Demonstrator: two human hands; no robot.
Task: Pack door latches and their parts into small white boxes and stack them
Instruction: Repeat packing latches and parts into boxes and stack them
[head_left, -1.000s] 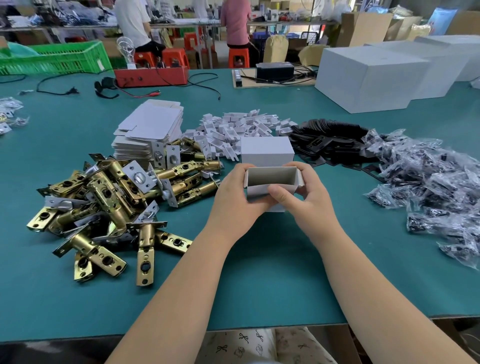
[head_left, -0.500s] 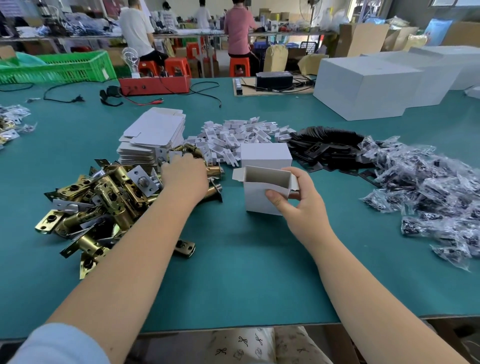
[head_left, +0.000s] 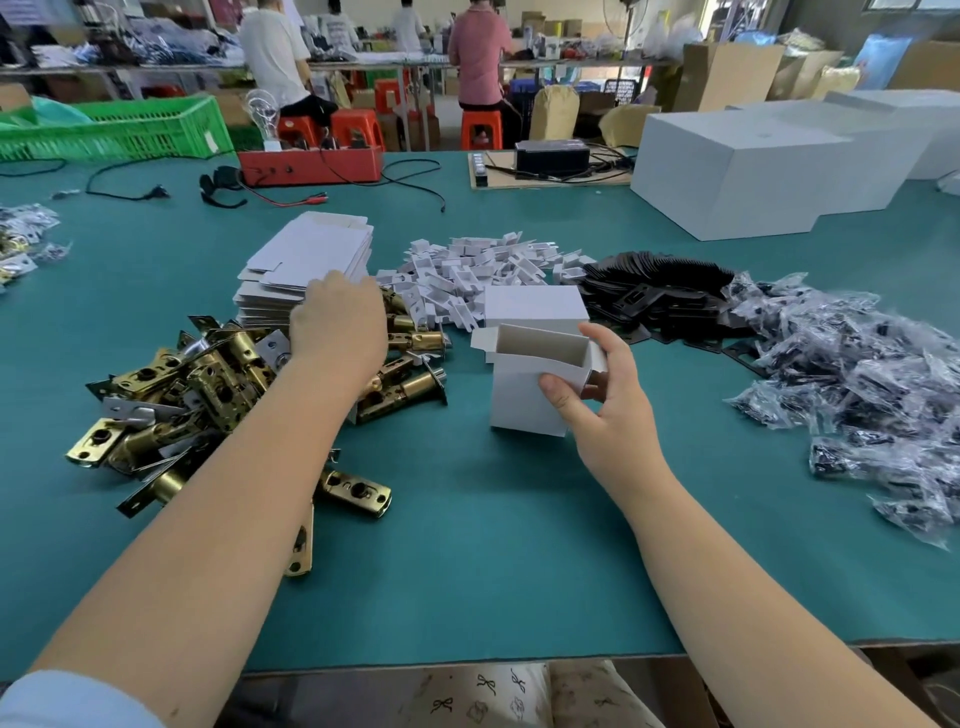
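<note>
Broadly, the green table (head_left: 467, 561) fills the frame from the bottom edge up to the middle distance. At upper right stand large white cartons (head_left: 737, 171), well apart from the work area. Along the right side spreads a heap of clear plastic bags (head_left: 872, 395) holding dark parts, and just left of its upper end lies a fan of black plates (head_left: 660, 291). At centre left sprawls a pile of brass door latches (head_left: 197, 395), with a few strays lying nearer the bottom of the frame. Above that pile sits a stack of flat white box blanks (head_left: 311, 260), and to its right, at upper centre, a scatter of small white folded inserts (head_left: 483, 265).

Near the centre stands an open white box (head_left: 524, 395), upright with its flaps raised; a closed white box (head_left: 535, 306) sits just behind it, touching or nearly so. The right hand (head_left: 602, 395) pinches the open box's right wall, thumb on the front face and fingers behind. The left hand (head_left: 337, 327) reaches over the far end of the latch pile, back toward the camera; its fingers curl down out of sight, so I cannot tell whether it grips anything. That arm covers part of the pile.
</note>
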